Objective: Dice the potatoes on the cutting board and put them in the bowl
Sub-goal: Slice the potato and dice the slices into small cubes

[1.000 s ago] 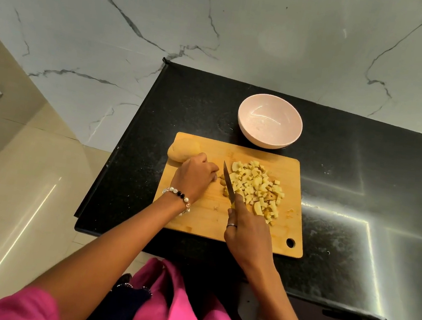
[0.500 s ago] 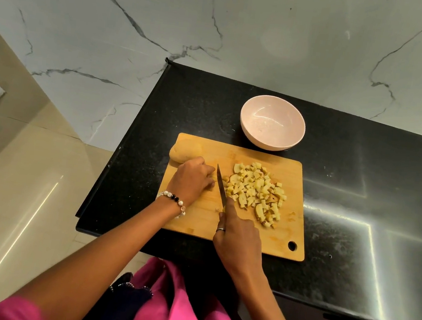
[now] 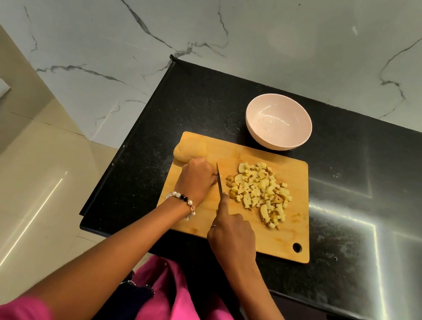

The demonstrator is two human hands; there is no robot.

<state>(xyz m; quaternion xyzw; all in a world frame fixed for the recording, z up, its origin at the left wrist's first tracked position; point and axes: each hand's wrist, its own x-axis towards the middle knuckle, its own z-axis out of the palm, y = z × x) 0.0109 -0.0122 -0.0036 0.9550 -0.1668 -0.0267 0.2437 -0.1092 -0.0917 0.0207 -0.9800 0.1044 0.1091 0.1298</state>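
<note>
A wooden cutting board (image 3: 284,244) lies on the black counter. A pile of diced potato (image 3: 260,192) covers its right half. One whole potato (image 3: 188,150) sits at the board's far left corner. My left hand (image 3: 196,180), just in front of that potato, curls its fingers over a potato piece that is almost wholly hidden beneath them. My right hand (image 3: 233,236) grips a knife (image 3: 219,181) with the forefinger along its spine. The blade stands against the left hand's knuckles. The pink bowl (image 3: 252,126) stands behind the board with no potato in it.
The black counter (image 3: 359,206) ends close to the board's left and near edges, with beige floor (image 3: 26,189) below. A marble wall (image 3: 248,30) rises behind the bowl. There is bare counter to the right of the board.
The knife has left the diced pile and moved left to my left hand's knuckles. My right hand followed it. The left hand stayed near the whole potato.
</note>
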